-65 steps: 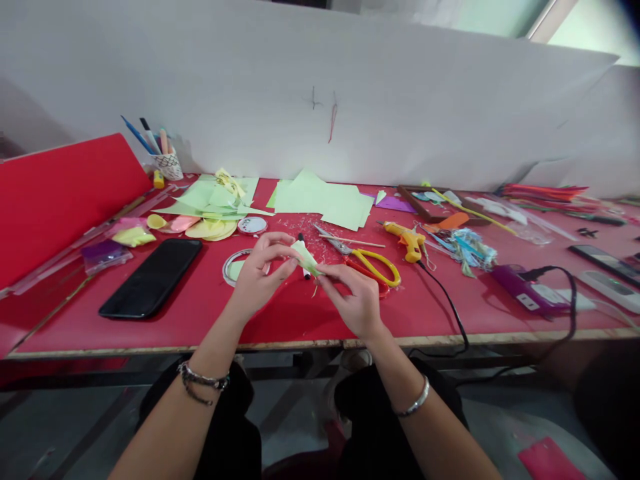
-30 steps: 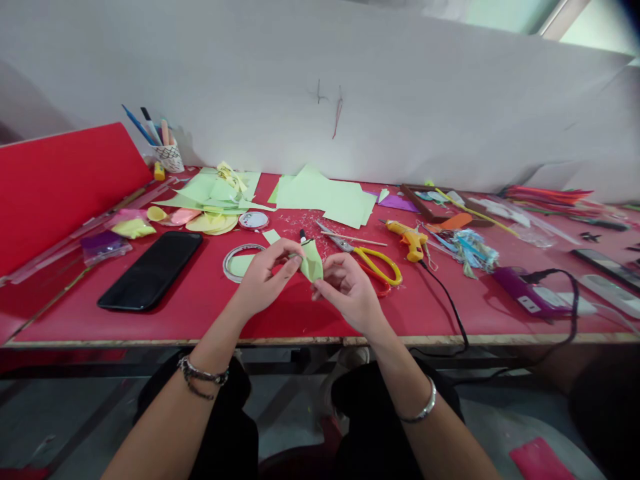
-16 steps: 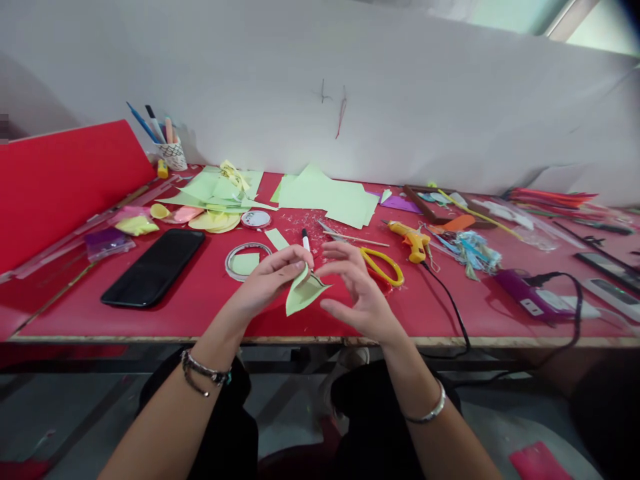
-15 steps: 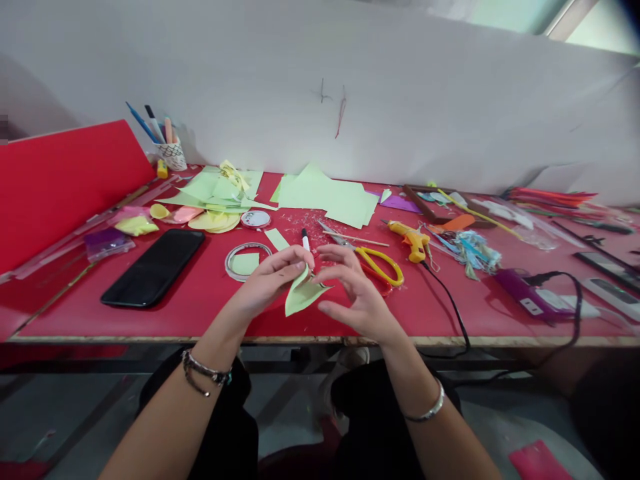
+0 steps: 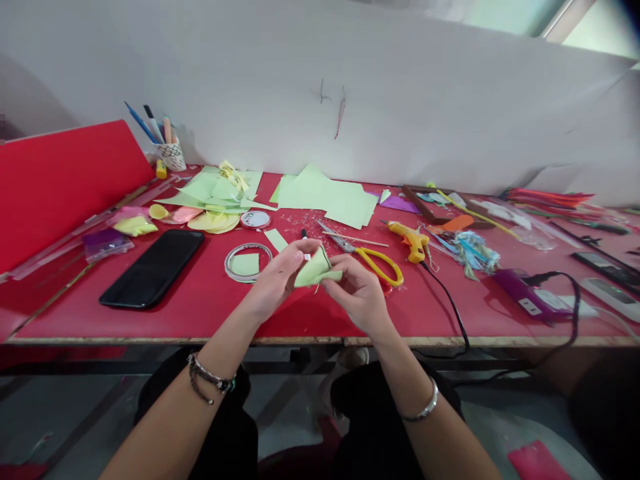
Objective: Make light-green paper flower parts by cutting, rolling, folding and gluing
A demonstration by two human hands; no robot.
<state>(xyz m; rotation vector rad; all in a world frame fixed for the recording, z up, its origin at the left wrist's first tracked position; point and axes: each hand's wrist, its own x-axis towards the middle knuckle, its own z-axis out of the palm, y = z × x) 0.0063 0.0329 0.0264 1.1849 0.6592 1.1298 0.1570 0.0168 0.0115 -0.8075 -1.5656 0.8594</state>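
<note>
A small folded piece of pale green paper (image 5: 315,268) is held between both hands above the red table (image 5: 300,320), near its front edge. My left hand (image 5: 280,277) pinches the paper's left side, thumb on top. On the right side, my right hand (image 5: 357,290) grips it between thumb and fingers. Just behind the hands lies a marker (image 5: 304,234), mostly hidden. Yellow-handled scissors (image 5: 380,267) rest right of my right hand. Left of my left hand, a roll of tape (image 5: 228,263) encircles a green paper square (image 5: 245,265).
A black phone (image 5: 153,269) lies at left, near a pen cup (image 5: 173,155). Green sheets (image 5: 325,193) are spread along the back. At right are a yellow glue gun (image 5: 411,241) with a black cable, a purple power strip (image 5: 525,293) and tassels (image 5: 475,252).
My right hand has closed on the green paper, where its fingers were spread before. The paper has turned and moved slightly up and right, and my left hand has shifted right.
</note>
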